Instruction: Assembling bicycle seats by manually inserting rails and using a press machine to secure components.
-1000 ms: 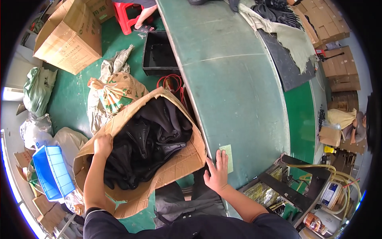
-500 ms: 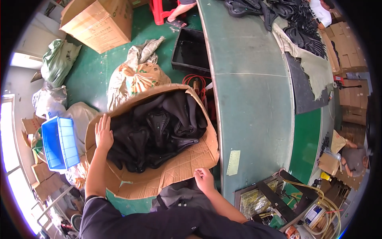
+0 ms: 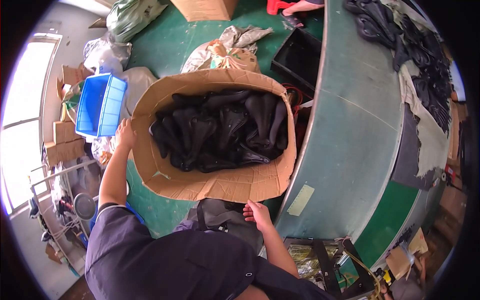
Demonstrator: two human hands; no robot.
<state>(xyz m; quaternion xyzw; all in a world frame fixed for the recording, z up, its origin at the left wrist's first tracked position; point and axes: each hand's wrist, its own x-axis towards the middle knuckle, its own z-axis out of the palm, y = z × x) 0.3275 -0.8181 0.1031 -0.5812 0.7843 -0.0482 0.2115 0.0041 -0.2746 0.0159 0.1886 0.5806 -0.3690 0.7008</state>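
Observation:
A large cardboard box stands in front of me, its top spread wide. Black bicycle saddles lie heaped inside it. My left hand is against the outside of the box's left wall, fingers stretched forward and nothing in them. Close to the box's front edge is my right hand. Its thumb side reaches the rim while the other fingers are loosely bent and hold nothing. The saddles' lower layers are hidden.
A grey-green worktable runs along the right, with more black saddles at its far end. A blue bin stands at left. Beyond the box are tied sacks and a black tray. Another person's foot shows at the back.
My left hand has gone from the box's inner left rim to its outside. My right hand's fingers have loosened at the front rim. The view has swung, and the box appears more level.

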